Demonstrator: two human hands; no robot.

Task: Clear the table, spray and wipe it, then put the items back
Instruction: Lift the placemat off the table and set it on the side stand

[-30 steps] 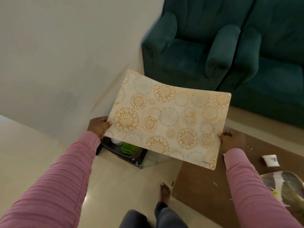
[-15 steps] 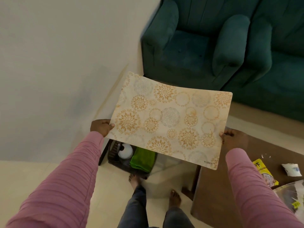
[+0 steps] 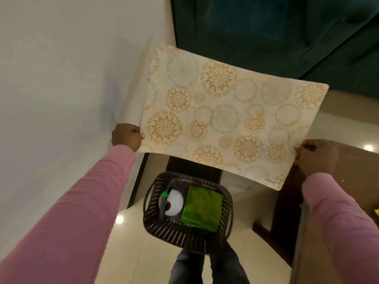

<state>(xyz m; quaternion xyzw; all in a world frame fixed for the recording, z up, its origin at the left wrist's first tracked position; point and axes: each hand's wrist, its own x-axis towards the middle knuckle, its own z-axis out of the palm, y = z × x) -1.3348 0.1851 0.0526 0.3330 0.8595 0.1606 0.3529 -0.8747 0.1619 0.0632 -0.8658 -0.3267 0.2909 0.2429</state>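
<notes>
I hold a cream placemat (image 3: 229, 113) with orange flower circles flat in the air in front of me. My left hand (image 3: 126, 136) pinches its near left corner, and my right hand (image 3: 313, 154) grips its near right edge. Below the mat, on the floor, stands a dark woven basket (image 3: 164, 234). Inside it lie a white spray bottle (image 3: 174, 202) with a green nozzle and a folded green cloth (image 3: 202, 208). The brown table (image 3: 356, 165) shows at the right edge, partly behind my right arm.
A white wall (image 3: 61, 78) rises on the left. A dark green sofa (image 3: 276, 33) fills the top right. My legs (image 3: 207, 267) stand on the glossy cream floor just behind the basket. A yellow scrap (image 3: 377, 212) peeks in at the far right.
My view has tilted down and I have stepped closer to the basket, which now lies right below the mat. Both hands keep their hold on the placemat.
</notes>
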